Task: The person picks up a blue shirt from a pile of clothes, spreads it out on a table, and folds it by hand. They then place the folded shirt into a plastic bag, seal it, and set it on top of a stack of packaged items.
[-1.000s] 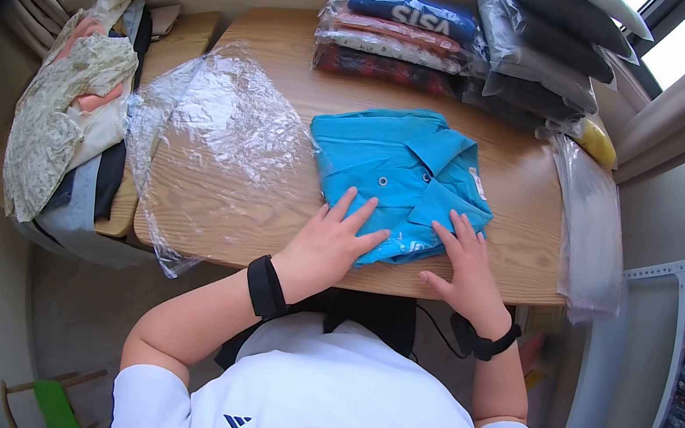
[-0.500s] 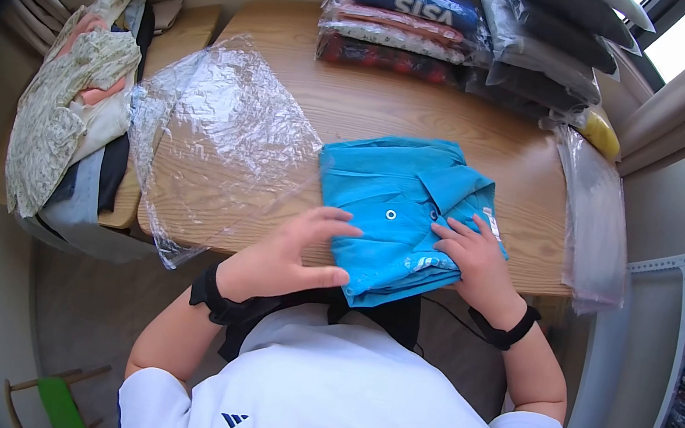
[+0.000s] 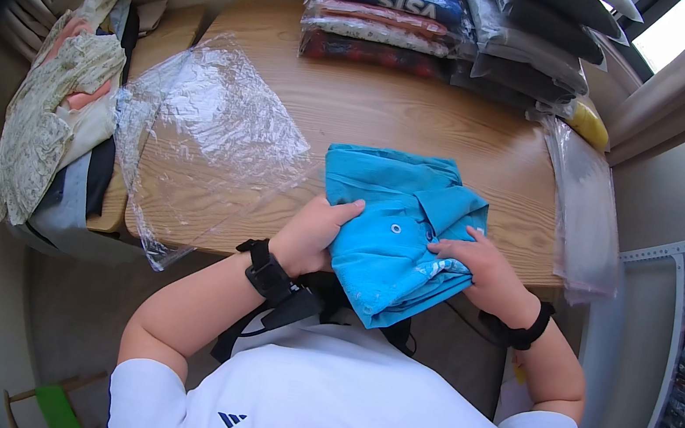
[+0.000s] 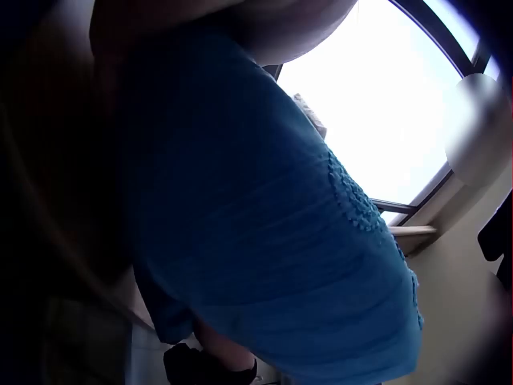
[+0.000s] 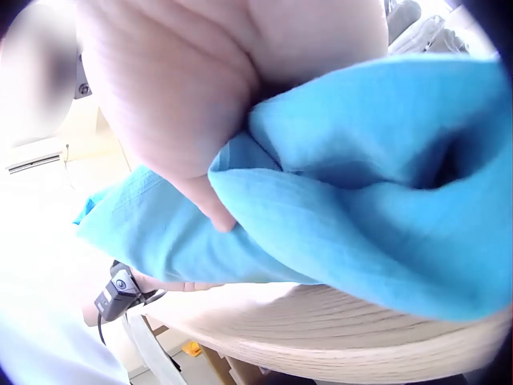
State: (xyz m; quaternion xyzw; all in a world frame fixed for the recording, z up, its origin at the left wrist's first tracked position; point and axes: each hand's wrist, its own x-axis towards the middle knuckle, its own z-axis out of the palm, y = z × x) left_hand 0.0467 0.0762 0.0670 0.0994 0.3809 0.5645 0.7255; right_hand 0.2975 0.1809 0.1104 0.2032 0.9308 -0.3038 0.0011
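Both hands hold a folded turquoise shirt (image 3: 395,248) at the table's front edge, its near end jutting past the edge toward the body. The collar and a round metal button face up. At its left side the left hand (image 3: 315,232) grips it, thumb on top and fingers hidden underneath. The right hand (image 3: 488,276) grips the right side, thumb laid over the top. In the right wrist view, the fingers of the right hand (image 5: 192,96) go beneath the folded layers. The left wrist view shows the dark blue-looking underside of the shirt (image 4: 264,216).
A clear plastic bag (image 3: 224,117) lies flat on the wooden table (image 3: 393,115), left of the shirt. Bagged folded garments (image 3: 389,22) and a taller bagged stack (image 3: 527,47) stand at the back. More clear bags (image 3: 586,215) hang over the right edge; loose clothes (image 3: 56,118) lie left.
The shirt has come off its flat place toward the body, over the table edge. Both hands have gone from lying on top to gripping its sides; the left briefly let go between.
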